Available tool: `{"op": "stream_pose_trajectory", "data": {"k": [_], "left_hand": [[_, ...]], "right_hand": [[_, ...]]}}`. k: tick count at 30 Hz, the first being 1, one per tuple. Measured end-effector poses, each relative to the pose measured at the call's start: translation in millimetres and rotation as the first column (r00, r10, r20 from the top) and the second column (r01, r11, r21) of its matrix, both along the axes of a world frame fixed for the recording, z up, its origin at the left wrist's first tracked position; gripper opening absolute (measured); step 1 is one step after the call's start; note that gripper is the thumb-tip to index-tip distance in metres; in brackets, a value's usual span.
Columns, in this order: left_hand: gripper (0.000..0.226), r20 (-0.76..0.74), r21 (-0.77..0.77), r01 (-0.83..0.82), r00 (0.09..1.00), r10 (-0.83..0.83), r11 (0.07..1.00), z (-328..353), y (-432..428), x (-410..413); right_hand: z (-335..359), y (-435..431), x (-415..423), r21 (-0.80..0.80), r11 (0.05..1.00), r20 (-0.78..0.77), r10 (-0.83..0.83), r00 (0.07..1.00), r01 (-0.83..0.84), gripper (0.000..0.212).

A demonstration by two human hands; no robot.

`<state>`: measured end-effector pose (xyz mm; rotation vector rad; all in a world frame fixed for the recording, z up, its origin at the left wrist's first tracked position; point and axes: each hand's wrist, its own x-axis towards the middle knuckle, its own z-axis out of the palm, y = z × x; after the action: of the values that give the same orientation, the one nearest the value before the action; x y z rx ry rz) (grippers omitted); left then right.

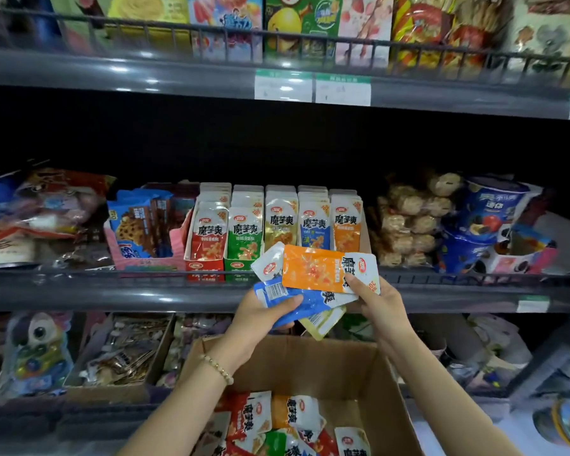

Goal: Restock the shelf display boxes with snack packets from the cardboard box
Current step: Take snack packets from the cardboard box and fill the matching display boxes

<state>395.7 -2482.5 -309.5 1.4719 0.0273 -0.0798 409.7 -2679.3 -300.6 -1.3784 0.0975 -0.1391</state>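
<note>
- Both hands are raised in front of the middle shelf (112, 291), above the open cardboard box (387, 383), and share a fan of snack packets.
- Left hand (260, 315): the fingers are curled round a blue packet (297, 306) with the thumb lying across its face. A barcode shows at the packet's left end.
- Right hand (380, 302): thumb and fingers pinch the white end of an orange packet (313, 269), which lies crosswise on top of the blue one.
- A white packet (269, 263) shows behind the orange one's left end, and a yellow packet (323, 322) pokes out below the blue. Which hand bears these two cannot be told.
- Five display boxes (206, 269) stand in a row on the middle shelf just behind the hands, with their packets upright: red, green, gold, blue and orange, from left to right.
- Loose packets (270, 419) lie heaped in the cardboard box, red, orange and green among them.
- A bead bracelet (218, 368) circles the left wrist.
- A pink cookie box (145, 261) sits just left of the display boxes.
</note>
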Motion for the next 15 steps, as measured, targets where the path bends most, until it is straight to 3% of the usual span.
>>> {"op": "stream_pose_trajectory", "data": {"k": [4, 9, 12, 15], "left_hand": [[0.016, 0.045, 0.049, -0.103, 0.994, 0.101, 0.994, 19, -4, 19], [0.016, 0.122, 0.092, -0.209, 0.973, 0.198, 0.974, 39, 1, 43], [0.024, 0.124, 0.094, -0.244, 0.965, 0.231, 0.965, 46, 2, 59], [0.019, 0.121, 0.087, -0.277, 0.957, 0.265, 0.957, 51, -3, 71]], "right_hand": [[35, -37, 26, 0.015, 0.996, 0.08, -0.091, 0.993, 0.09, 0.017], [80, -87, 66, -0.28, 0.946, 0.25, -0.089, 0.964, 0.16, 0.028], [94, -101, 90, -0.502, 0.846, 0.322, -0.009, 0.947, 0.179, 0.023], [104, -99, 113, -0.722, 0.638, 0.401, 0.071, 0.913, 0.268, 0.013]]}}
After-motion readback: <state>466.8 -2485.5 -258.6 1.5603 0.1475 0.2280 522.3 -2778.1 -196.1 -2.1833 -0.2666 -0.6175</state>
